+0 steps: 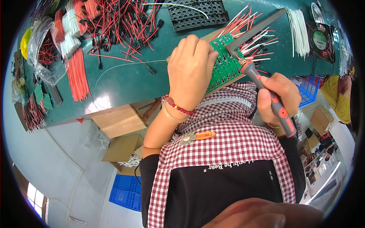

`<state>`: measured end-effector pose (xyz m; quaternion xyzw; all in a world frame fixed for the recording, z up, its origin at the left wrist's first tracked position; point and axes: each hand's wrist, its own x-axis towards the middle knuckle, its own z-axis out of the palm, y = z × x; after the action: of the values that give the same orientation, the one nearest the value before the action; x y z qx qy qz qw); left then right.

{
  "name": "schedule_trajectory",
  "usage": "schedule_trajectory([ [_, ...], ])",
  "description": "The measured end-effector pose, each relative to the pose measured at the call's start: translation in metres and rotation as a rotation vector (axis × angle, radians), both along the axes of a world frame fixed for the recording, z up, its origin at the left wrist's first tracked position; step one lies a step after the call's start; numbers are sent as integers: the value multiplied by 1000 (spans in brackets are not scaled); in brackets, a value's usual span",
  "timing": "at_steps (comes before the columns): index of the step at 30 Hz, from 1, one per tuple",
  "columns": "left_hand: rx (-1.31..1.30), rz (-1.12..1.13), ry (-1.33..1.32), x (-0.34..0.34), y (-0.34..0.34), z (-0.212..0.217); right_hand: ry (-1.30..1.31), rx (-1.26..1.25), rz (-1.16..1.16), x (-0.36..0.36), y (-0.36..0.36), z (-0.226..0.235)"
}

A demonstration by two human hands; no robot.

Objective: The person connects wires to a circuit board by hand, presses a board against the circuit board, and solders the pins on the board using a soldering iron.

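Observation:
My right hand (279, 95) is wrapped round the grey and red handle of a soldering iron (282, 113), whose tip end reaches the upper right of a green circuit board (224, 67). Small parts sit in rows on that board. Over its left part, my left hand (191, 62) is closed on a thin solder wire (125, 64) that curves away to the left; its fingertips are partly hidden. A long dark flat bar (260, 27) lies across the board's far right corner. Red and white wires (255, 45) fan out from the board's far side.
Red wires with black connectors (121, 22) heap at the far left, near bundled red wires (77, 76). A black holed tray (197, 16) lies at the back. White wires (298, 33) and a black fan (320, 41) stand at right. Another person's yellow sleeve (336, 93) shows beyond.

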<state>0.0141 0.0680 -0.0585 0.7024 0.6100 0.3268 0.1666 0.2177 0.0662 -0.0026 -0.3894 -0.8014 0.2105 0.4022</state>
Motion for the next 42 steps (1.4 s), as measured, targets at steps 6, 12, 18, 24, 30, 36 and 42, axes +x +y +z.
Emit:
schedule_trajectory([
  [6, 4, -7, 9, 3, 2, -2, -92, 78, 21, -11, -4, -2],
  [12, 22, 0, -20, 4, 5, 2, -113, 89, 28, -13, -4, -1],
  [18, 43, -23, -91, 1, 6, -2, -41, 118, 29, -6, -5, 5],
  [24, -5, 8, -99, -2, 3, 2, 96, -297, -154, 19, 24, 21],
  [30, -12, 11, -58, 0, 3, 2, 199, -713, -12, 39, 78, 12],
  [36, -19, 18, -66, -1, 3, 0, 222, -808, 131, 44, 95, -3],
  [42, -45, 14, -46, -1, 4, 2, 155, -812, 177, 43, 103, 0],
])
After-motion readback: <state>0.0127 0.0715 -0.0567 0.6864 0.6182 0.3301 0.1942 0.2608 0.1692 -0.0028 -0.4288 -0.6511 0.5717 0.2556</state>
